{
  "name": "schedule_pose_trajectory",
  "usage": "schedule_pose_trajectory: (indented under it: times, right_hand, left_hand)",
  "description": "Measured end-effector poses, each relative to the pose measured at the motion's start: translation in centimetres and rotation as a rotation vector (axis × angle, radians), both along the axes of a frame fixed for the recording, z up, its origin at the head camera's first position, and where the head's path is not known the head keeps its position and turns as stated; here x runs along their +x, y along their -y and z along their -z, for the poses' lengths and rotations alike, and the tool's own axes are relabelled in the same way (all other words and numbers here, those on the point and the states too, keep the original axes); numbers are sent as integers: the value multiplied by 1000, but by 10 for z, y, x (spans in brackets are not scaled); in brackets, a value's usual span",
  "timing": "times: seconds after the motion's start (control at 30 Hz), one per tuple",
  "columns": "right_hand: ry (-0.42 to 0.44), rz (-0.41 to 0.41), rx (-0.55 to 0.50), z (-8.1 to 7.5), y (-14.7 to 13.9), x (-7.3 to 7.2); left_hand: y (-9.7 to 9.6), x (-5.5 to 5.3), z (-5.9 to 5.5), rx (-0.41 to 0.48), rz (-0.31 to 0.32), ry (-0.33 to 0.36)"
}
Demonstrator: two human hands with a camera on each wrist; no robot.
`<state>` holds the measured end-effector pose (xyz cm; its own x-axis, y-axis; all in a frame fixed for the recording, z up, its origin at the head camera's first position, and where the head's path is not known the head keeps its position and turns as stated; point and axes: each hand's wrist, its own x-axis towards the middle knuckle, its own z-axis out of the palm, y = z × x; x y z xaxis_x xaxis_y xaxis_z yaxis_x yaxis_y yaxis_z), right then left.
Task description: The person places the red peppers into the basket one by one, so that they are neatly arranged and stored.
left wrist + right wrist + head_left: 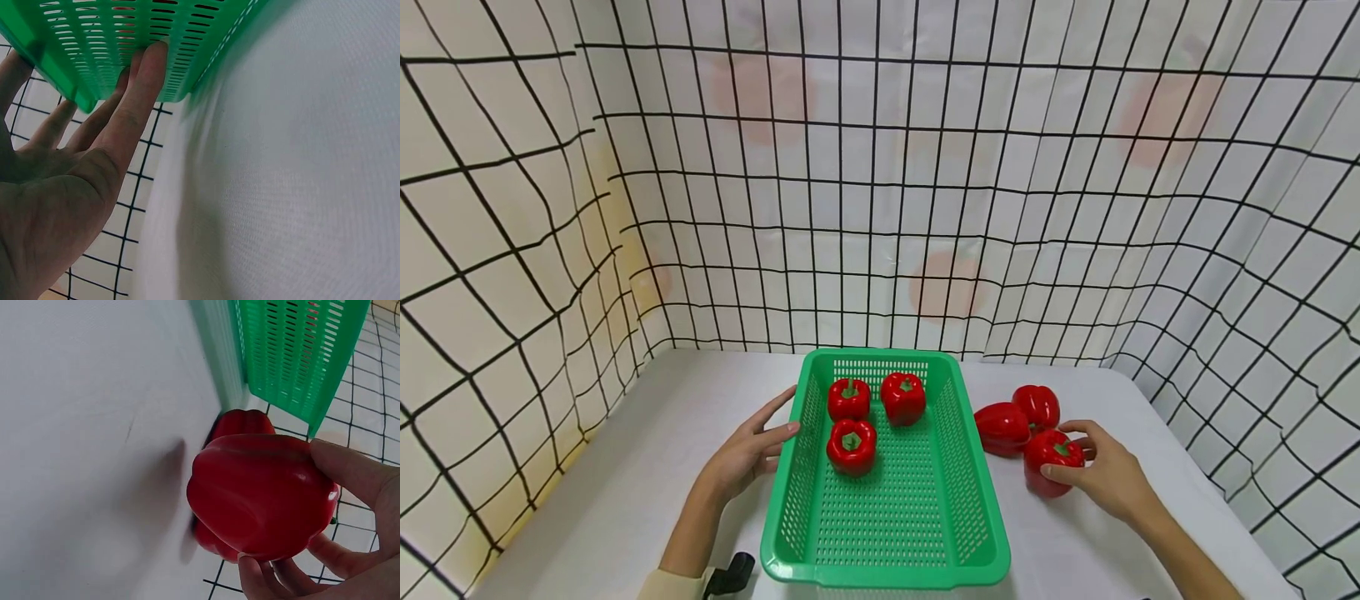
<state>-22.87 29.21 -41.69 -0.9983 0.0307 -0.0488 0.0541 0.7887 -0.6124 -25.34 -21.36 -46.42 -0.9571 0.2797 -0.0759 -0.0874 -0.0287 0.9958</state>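
The right hand (pixel 1108 477) grips a red bell pepper (pixel 1043 465) — thumb and fingertips curled round its sides — between the green perforated basket (pixel 887 575) and the right edge of the tabletop (pixel 617 467). Two loose peppers (pixel 1002 428) lie just behind it, beside the basket. The left hand (pixel 745 450), fingers extended and spread, touches the basket's left wall. Inside, three upright peppers (pixel 851 454) sit: one in the back-left corner, one directly before it, one near the back wall's middle.
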Motion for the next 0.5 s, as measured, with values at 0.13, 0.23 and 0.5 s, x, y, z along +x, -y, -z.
schedule_pose_trajectory:
  times: [0.13, 0.23, 0.5]
  right_hand:
    - [-12, -20, 14, -9, 2, 2]
    - [-28, -38, 27, -16, 4, 3]
    - [-65, -56, 35, -33, 12, 1]
  left_hand:
    - [0, -1, 0, 2, -1, 3]
    - [0, -1, 0, -2, -2, 5]
    - [1, 0, 1, -2, -3, 1]
